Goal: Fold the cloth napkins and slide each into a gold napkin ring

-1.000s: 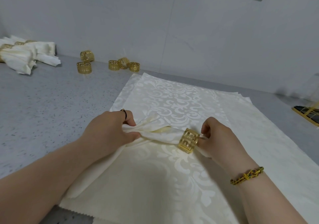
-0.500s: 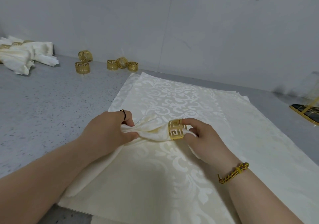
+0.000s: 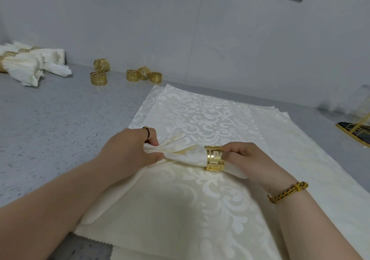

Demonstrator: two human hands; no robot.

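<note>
While the left hand [image 3: 128, 151] grips the bunched napkin [image 3: 184, 153], the right hand [image 3: 246, 159] pinches the gold ring [image 3: 213, 158] encircling that napkin, beside its right end.

Head cam, wide-angle, faces fwd/down, close above left hand [image 3: 130, 149] & right hand [image 3: 246, 157].

Bare counter [image 3: 60, 123] left; loose rings [image 3: 98, 78] near wall [image 3: 180, 29]

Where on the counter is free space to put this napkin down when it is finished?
The grey counter is bare left of the flat napkin stack, in front of the finished napkins. Crowded: loose gold rings at the back.
</note>
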